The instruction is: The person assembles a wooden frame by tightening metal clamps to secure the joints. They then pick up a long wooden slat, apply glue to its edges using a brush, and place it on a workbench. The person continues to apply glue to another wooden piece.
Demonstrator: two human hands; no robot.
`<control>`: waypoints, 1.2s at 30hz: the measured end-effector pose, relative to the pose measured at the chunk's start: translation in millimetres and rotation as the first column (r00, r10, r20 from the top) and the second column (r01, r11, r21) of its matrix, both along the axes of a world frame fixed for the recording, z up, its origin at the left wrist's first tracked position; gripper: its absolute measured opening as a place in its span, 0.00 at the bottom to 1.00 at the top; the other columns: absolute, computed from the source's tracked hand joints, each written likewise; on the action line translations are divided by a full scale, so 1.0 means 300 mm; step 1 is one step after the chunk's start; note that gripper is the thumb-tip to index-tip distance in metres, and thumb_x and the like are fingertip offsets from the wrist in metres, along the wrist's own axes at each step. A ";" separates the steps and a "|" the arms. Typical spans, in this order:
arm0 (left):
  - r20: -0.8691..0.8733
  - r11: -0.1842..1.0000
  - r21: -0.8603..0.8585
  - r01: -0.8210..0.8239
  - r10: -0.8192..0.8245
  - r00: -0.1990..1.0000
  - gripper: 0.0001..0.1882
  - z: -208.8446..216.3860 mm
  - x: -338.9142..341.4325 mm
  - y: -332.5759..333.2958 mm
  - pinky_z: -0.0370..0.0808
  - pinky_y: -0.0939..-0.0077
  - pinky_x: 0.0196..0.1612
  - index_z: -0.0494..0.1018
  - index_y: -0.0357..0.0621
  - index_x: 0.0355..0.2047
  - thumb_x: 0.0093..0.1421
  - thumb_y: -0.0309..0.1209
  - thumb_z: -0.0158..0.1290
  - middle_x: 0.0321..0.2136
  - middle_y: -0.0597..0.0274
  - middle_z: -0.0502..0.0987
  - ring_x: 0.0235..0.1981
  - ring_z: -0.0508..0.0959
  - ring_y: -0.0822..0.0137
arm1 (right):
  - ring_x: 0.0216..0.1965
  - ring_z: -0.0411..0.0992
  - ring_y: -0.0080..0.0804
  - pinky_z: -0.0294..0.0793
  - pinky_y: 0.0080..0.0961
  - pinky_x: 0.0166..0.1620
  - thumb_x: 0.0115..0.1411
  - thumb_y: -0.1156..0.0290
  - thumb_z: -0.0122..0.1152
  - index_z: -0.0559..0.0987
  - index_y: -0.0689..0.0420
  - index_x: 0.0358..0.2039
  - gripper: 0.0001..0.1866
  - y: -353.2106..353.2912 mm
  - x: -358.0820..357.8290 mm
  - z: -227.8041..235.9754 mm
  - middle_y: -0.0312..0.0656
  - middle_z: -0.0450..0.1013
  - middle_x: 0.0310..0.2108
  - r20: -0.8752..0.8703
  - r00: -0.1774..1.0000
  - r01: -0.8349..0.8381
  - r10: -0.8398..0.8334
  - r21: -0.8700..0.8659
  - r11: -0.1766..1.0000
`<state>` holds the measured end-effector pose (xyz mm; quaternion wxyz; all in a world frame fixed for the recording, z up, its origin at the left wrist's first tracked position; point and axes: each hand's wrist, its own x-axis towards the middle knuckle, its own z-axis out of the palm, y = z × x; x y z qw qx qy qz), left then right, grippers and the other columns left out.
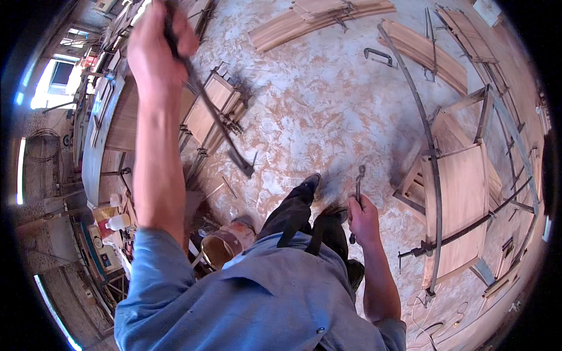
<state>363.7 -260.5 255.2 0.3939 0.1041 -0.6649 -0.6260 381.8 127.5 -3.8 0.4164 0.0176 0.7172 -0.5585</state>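
My left hand [157, 50], raised at the upper left with the arm stretched out, is closed around a long dark metal bar clamp [209, 104]. The bar slants down to the right and ends in a jaw hanging above the floor. Lower down on the right, my right hand [364, 219] grips a wrench [359, 180]. The wrench's ring-shaped head points away from me, and the end of its handle shows below my fist. Under the clamp's bar stands a clamped wooden panel [212, 105].
A bucket [237, 235] stands by my legs on the left, near a workbench with bottles [117, 222]. To the right, a wooden panel [462, 205] is held by long bar clamps [430, 146]. More clamped boards [316, 20] lie at the far side, near a C-clamp [378, 57].
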 end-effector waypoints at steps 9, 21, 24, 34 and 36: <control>0.085 0.948 0.286 -0.139 0.120 0.989 0.11 -0.402 0.373 0.123 0.61 0.76 0.14 0.68 0.43 0.34 0.66 0.38 0.48 0.18 0.64 0.68 0.13 0.65 0.70 | 0.12 0.62 0.20 0.62 0.19 0.12 0.67 0.66 0.47 0.73 0.56 0.41 0.09 0.042 -0.056 0.173 0.34 0.65 0.17 0.396 0.886 0.307 -0.240 -0.113 0.945; 0.303 0.888 0.364 -0.280 0.171 0.937 0.08 -0.506 0.419 0.275 0.66 0.80 0.19 0.67 0.40 0.30 0.65 0.30 0.48 0.18 0.64 0.71 0.15 0.69 0.73 | 0.12 0.59 0.16 0.60 0.18 0.15 0.70 0.67 0.40 0.71 0.66 0.48 0.16 -0.222 -0.109 0.516 0.34 0.65 0.19 0.056 0.972 -0.198 0.230 -0.338 0.920; 0.333 0.920 0.313 -0.236 0.126 0.934 0.08 -0.521 0.428 0.288 0.66 0.81 0.20 0.67 0.40 0.30 0.65 0.30 0.47 0.17 0.65 0.71 0.16 0.69 0.74 | 0.12 0.59 0.16 0.60 0.17 0.16 0.70 0.67 0.41 0.71 0.66 0.48 0.16 -0.298 -0.161 0.656 0.34 0.66 0.20 -0.067 0.976 -0.214 0.205 -0.422 0.881; 0.351 0.958 0.266 -0.108 0.008 0.936 0.09 -0.594 0.498 0.403 0.63 0.82 0.17 0.67 0.41 0.30 0.65 0.32 0.50 0.17 0.69 0.69 0.14 0.65 0.79 | 0.22 0.70 0.25 0.70 0.26 0.28 0.66 0.65 0.48 0.76 0.61 0.46 0.16 -0.333 -0.472 0.970 0.39 0.70 0.19 -0.781 0.590 -0.382 0.203 -0.049 0.923; 0.380 0.969 0.229 -0.096 0.002 0.925 0.09 -0.623 0.529 0.425 0.63 0.82 0.17 0.68 0.40 0.31 0.65 0.32 0.50 0.17 0.69 0.69 0.15 0.66 0.79 | 0.23 0.71 0.28 0.71 0.28 0.31 0.65 0.65 0.49 0.76 0.62 0.47 0.17 -0.306 -0.519 1.014 0.42 0.71 0.20 -0.815 0.518 -0.349 0.260 0.076 0.934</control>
